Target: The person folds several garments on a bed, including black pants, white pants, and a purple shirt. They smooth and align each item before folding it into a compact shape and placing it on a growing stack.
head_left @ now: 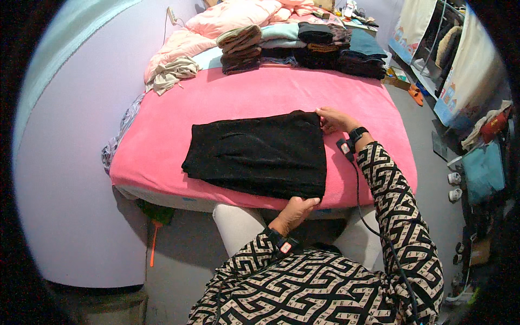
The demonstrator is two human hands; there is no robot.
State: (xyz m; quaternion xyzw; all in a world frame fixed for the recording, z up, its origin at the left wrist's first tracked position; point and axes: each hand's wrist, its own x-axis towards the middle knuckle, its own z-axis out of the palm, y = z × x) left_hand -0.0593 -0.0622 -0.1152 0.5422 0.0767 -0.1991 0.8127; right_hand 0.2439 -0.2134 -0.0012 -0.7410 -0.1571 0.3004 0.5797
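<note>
A black folded garment (257,154) lies flat on the pink bedspread (179,108), roughly a long rectangle with a few soft creases. Whether it is a skirt or trousers, I cannot tell. My left hand (295,214) grips its near right corner at the bed's front edge, thumb on top. At the far right corner, my right hand (336,120) has its fingers closed on the cloth, some of them hidden. Between my two hands the garment's right edge runs fairly straight.
Folded clothes (241,49) stand in several stacks along the back of the bed, beside a crumpled beige cloth (172,74) and a pink quilt (233,19). A cable (360,200) hangs along my right arm. An orange-handled brush (156,235) is at lower left; white shoes (455,187) are at right.
</note>
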